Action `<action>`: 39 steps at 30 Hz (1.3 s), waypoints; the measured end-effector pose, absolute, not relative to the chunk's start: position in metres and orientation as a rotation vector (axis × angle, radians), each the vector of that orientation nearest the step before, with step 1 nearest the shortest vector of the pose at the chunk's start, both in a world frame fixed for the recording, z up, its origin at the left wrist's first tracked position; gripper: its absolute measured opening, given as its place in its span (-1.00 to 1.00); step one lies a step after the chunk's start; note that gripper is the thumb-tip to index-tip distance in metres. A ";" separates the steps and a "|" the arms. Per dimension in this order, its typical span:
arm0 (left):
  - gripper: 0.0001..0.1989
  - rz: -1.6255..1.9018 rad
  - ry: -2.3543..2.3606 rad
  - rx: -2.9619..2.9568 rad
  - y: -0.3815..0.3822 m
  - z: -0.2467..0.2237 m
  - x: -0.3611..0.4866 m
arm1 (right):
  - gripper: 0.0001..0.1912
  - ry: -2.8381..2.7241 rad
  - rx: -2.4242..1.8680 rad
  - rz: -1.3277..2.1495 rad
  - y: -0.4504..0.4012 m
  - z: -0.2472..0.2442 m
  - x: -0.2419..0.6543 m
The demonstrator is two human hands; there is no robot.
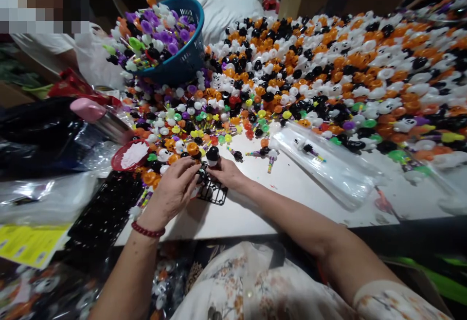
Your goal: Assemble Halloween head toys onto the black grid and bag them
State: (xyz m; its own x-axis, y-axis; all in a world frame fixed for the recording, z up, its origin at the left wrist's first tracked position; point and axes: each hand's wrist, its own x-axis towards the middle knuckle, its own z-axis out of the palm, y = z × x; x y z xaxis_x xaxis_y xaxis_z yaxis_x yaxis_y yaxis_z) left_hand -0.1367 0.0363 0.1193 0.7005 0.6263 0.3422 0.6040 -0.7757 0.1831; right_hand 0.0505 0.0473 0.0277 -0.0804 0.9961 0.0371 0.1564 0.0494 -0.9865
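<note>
My right hand (pixel 229 174) is closed around a small toy with a black top and a white lower part (pixel 212 155), which stands upright between the fingers. Beneath both hands lies a black plastic grid rack (pixel 215 193); its near end shows and the rest is covered. My left hand (pixel 175 187) has curled fingers at the rack's left side, close to my right fingertips. What those left fingers hold, if anything, is hidden. An orange pumpkin head (pixel 192 149) sits just beyond the left fingers.
A big heap of white, orange and black figures (pixel 321 67) fills the table's back. A blue basket (pixel 199 23) of candy tubes leans at the back left, near a pink-topped flask (pixel 105 118) and a red basket (pixel 116 159) of white papers. Clear bags (pixel 335 174) lie right.
</note>
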 end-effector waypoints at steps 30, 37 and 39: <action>-0.36 0.494 1.032 3.106 0.046 0.116 -0.133 | -0.70 -2.292 -1.346 0.777 0.065 0.047 0.050; -0.31 0.601 1.063 3.119 0.058 0.098 -0.135 | -0.71 -2.401 -1.339 0.701 0.072 0.043 0.051; -0.34 0.619 1.082 3.134 0.058 0.099 -0.134 | -0.72 -2.387 -1.363 0.724 0.071 0.047 0.048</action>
